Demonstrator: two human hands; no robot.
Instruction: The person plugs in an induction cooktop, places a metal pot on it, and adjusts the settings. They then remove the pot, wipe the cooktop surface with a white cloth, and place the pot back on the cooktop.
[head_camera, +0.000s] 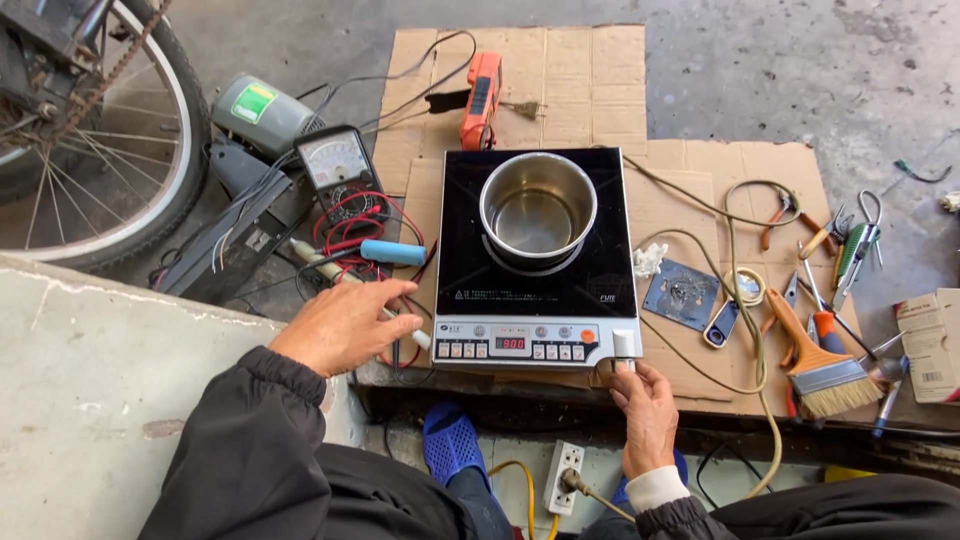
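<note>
- Both hands are at the near edge of the work: my right hand (648, 415) pinches the front right corner of the induction cooker (535, 262) between thumb and fingers, right by its silver knob (624, 345), which steadies the unit.
- My left hand (345, 325) lies loosely curled, palm down, on the tangle of red and black test leads (350, 235) at centre left; I cannot tell whether it grips a probe or only rests there.
- The induction cooker sits in the middle of the frame on a sheet of cardboard (560, 75) spread over the concrete floor, probably to keep parts off the grit. Its small display glows red.
- A steel pot (538, 210) stands on the cooker's glass top, centred on the ring, empty or with only a little water; I cannot tell which.
- An analog multimeter (338, 165) stands upper left of the cooker, face toward me so I can read it, its leads running down under my left hand.
- An orange tester (481, 100) lies above the cooker at top centre.
- A paintbrush (822, 372), pliers, screwdrivers and scissors are fanned out at the right, within reach of my right hand.
- A bicycle wheel (95, 130) fills the upper left corner; a white power strip (563, 477) lies at bottom centre between my knees.
</note>
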